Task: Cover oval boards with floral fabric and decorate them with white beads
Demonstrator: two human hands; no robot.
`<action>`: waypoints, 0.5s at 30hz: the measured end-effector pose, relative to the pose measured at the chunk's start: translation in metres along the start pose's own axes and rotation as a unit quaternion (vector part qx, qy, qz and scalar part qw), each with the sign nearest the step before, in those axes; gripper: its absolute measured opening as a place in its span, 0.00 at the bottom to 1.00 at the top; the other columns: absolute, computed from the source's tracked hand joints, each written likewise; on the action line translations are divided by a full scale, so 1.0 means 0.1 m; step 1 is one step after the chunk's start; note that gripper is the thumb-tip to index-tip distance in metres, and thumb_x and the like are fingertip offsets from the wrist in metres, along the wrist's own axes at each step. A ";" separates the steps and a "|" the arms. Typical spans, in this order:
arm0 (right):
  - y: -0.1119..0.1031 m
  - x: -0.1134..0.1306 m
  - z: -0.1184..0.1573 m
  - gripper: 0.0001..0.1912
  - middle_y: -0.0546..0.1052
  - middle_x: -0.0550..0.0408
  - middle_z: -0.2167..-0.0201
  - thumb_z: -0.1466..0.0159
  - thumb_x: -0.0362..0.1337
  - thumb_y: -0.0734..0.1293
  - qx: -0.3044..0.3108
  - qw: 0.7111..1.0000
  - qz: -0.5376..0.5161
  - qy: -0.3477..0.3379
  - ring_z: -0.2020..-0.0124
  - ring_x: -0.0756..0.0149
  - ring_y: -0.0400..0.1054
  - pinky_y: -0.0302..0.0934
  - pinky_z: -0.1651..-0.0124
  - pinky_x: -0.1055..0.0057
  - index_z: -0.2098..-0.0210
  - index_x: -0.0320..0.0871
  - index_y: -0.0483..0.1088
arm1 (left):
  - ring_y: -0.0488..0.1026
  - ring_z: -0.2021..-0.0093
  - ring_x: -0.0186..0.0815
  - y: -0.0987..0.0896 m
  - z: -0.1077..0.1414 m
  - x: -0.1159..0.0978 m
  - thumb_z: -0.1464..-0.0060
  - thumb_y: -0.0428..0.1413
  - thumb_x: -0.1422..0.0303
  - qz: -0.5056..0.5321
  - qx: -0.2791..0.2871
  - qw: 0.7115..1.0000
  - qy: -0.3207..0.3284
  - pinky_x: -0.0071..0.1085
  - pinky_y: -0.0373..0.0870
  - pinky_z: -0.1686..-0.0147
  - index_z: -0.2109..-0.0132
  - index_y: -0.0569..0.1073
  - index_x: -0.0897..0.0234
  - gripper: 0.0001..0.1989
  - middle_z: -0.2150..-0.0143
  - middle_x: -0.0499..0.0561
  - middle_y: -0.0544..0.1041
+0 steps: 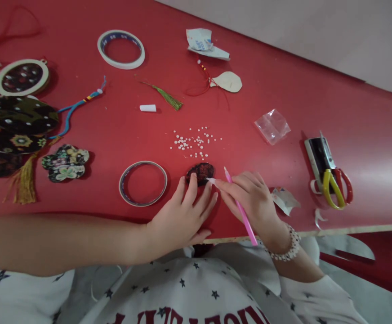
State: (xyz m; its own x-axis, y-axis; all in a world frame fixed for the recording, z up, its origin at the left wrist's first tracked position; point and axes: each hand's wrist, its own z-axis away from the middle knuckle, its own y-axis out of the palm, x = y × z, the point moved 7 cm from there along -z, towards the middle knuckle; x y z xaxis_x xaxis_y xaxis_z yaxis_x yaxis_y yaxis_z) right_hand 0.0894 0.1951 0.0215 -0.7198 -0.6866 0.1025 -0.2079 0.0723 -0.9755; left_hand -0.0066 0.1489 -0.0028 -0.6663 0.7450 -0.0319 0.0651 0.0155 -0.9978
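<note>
Pressing the small dark patterned piece (200,173) flat on the red table (317,112), just below scattered white beads (192,143), with the left hand (182,220); pinching a pink stick (246,227) in the right hand (250,198), close by but apart; seeming light, thin, slippery, best held by its edges

My left hand (182,218) lies palm down, fingers (199,195) spread, forearm (64,238) extended sideways; my right hand (251,198) pinches, fingertips (231,184) closed, wrist (275,234) angled.
</note>
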 end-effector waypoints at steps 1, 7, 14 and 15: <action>0.00 0.00 -0.01 0.11 0.70 0.56 0.77 0.37 0.30 0.62 0.001 1.000 -0.002 0.002 0.71 0.66 0.60 0.53 0.66 0.68 0.57 0.44 0.73 | 0.60 0.42 0.63 0.00 0.00 0.00 0.42 0.42 0.50 0.000 0.001 1.000 0.000 0.54 0.60 0.47 0.39 0.62 0.68 0.32 0.39 0.61 0.64; 0.00 0.01 -0.05 0.11 0.70 0.55 0.77 0.37 0.31 0.62 -0.002 1.000 -0.004 0.010 0.71 0.65 0.60 0.53 0.66 0.68 0.58 0.43 0.74 | 0.60 0.43 0.64 0.01 0.00 0.00 0.42 0.43 0.50 0.003 -0.009 1.000 0.000 0.54 0.60 0.48 0.39 0.63 0.69 0.32 0.39 0.62 0.64; -0.01 0.07 -0.07 0.11 0.70 0.55 0.76 0.36 0.30 0.61 -0.007 1.000 -0.001 -0.013 0.71 0.66 0.59 0.53 0.66 0.68 0.57 0.41 0.73 | 0.60 0.42 0.63 0.02 0.01 0.00 0.43 0.44 0.50 0.002 -0.004 1.000 -0.001 0.54 0.60 0.48 0.39 0.63 0.68 0.33 0.39 0.61 0.64; -0.03 0.08 -0.06 0.11 0.70 0.55 0.76 0.36 0.30 0.61 -0.011 1.000 0.000 -0.021 0.71 0.66 0.59 0.53 0.67 0.68 0.58 0.41 0.73 | 0.60 0.42 0.63 0.01 0.00 0.00 0.42 0.43 0.50 0.002 -0.002 1.000 0.000 0.54 0.60 0.48 0.39 0.62 0.68 0.32 0.39 0.61 0.64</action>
State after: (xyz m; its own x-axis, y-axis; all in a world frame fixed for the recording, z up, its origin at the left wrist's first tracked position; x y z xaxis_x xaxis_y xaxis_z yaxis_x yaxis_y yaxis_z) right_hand 0.0796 0.1937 0.0261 -0.6914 -0.7163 0.0940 -0.2234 0.0882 -0.9707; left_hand -0.0065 0.1482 -0.0043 -0.6657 0.7454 -0.0356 0.0700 0.0149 -0.9974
